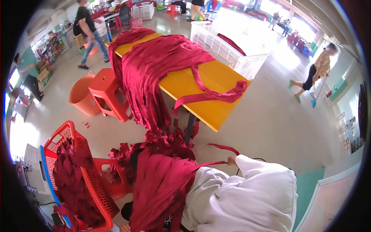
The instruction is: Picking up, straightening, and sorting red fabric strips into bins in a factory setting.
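The right hand [232,160] sticks out of a white sleeve [247,193] and is closed around a thin red cloth strip [210,164]. The strip runs tight back to a big pile of shiny dark red cloth [162,189] on the person's lap. The left hand [124,228] peeks out at the bottom edge, touching the pile; I cannot tell how open it is. More red strips [154,73] hang over a yellow table [216,104].
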Action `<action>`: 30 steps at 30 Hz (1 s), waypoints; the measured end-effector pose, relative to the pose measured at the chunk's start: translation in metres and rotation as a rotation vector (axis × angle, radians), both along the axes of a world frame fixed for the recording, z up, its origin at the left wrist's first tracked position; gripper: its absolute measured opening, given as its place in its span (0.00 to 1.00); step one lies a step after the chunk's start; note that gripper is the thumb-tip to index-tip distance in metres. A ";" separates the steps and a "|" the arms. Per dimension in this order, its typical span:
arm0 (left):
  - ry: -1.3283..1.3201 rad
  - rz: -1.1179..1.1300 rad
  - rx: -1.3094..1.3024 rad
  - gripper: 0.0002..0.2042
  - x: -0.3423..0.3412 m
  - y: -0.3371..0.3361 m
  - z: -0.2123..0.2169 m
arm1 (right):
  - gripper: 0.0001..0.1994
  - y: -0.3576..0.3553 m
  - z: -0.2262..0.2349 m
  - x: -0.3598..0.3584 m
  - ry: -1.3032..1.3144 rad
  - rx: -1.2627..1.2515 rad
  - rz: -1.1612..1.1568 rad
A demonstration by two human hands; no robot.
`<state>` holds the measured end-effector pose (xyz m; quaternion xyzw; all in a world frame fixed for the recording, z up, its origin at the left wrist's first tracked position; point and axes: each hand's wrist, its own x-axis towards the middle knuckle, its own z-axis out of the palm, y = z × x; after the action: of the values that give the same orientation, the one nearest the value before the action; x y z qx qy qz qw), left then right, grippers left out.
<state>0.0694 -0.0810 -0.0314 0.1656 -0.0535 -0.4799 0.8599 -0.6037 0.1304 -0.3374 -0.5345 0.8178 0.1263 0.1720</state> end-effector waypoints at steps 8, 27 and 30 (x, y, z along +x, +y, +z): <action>0.100 -0.085 0.259 0.11 -0.024 0.006 -0.016 | 0.15 -0.264 0.193 0.210 -0.737 -0.339 -0.078; 0.080 -0.019 0.310 0.09 -0.009 -0.007 -0.090 | 0.10 -0.372 0.325 0.330 -0.711 -0.687 0.491; 0.031 -0.013 0.325 0.09 -0.004 -0.004 -0.094 | 0.10 -0.430 0.373 0.413 -0.908 -0.747 0.603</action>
<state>0.0659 -0.0847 -0.1257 0.2949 0.0370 -0.4902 0.8194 -0.1910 -0.2995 0.0354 -0.7640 0.4672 -0.3612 0.2600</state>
